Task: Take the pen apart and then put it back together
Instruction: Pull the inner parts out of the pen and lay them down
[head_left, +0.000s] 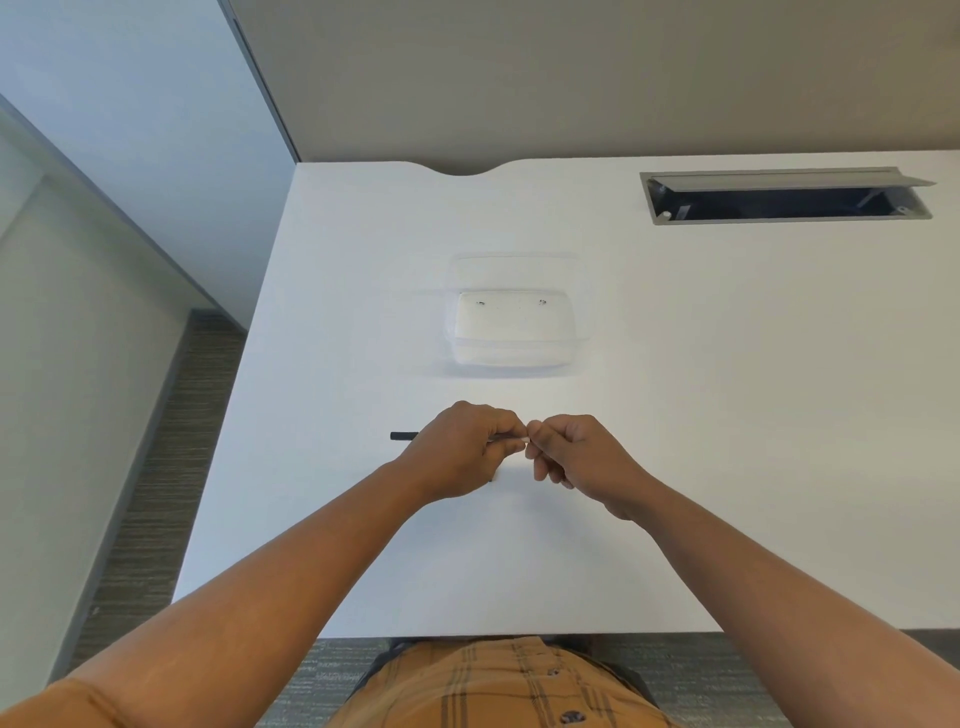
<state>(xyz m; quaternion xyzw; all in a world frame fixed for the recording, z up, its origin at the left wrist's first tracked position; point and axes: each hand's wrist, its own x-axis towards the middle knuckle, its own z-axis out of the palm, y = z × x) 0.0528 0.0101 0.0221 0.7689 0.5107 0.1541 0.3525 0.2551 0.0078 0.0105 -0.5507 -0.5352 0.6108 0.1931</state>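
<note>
A black pen (404, 436) lies level above the white desk (727, 415), its dark left end sticking out past my left hand (462, 447). That hand is closed around the pen's barrel, which hides most of it. My right hand (571, 457) meets the left one at the pen's right end, where its thumb and forefinger pinch a small light-coloured tip. Whether the tip is attached to the barrel or apart from it is hidden by my fingers.
A clear plastic tray (514, 332) sits on the desk beyond my hands. An open grey cable hatch (784, 200) is set into the desk at the far right. The desk's left edge drops to carpet; a partition wall stands behind.
</note>
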